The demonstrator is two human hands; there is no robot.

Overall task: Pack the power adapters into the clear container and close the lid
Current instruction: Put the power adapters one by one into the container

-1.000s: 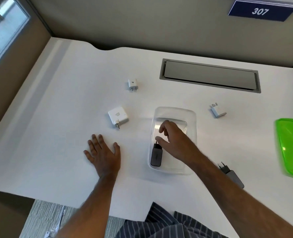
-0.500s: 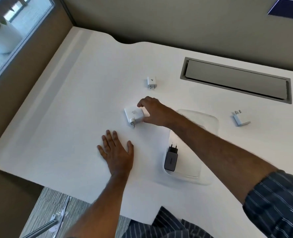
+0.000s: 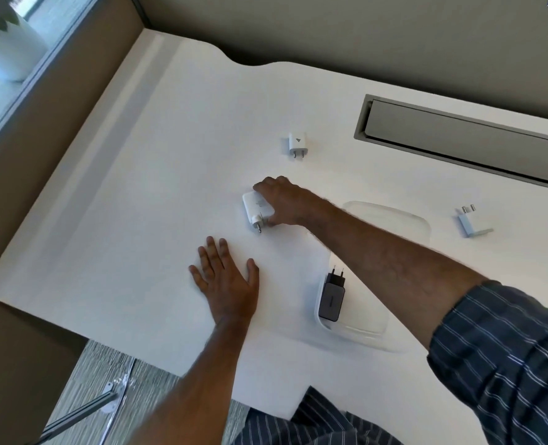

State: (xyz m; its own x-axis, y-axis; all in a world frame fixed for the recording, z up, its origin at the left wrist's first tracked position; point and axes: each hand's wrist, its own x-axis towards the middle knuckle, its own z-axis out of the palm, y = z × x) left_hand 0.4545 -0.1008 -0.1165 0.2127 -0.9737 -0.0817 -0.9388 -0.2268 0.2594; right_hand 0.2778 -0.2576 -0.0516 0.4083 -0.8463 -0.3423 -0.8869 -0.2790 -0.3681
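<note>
My right hand (image 3: 284, 200) reaches left across the white table and grips a large square white adapter (image 3: 254, 209), fingers over its top and thumb by its prongs. The adapter still rests on the table. The clear container (image 3: 356, 332) lies under my right forearm, lid off, with a dark grey adapter (image 3: 331, 298) in its near left corner. A small white adapter (image 3: 297, 143) lies farther back. Another white adapter (image 3: 471, 221) lies to the right of the container. My left hand (image 3: 226, 279) rests flat on the table, fingers spread, holding nothing.
A grey recessed cable hatch (image 3: 465, 142) runs along the back right of the table (image 3: 138, 220). A wall stands behind the table and a window with a white planter (image 3: 8, 49) is at the left. The table's near edge has a cut-out by my body.
My right hand left the dark adapter in the container and moved left onto the large white adapter, closing around it. The view shifted left, so the green lid is out of frame.
</note>
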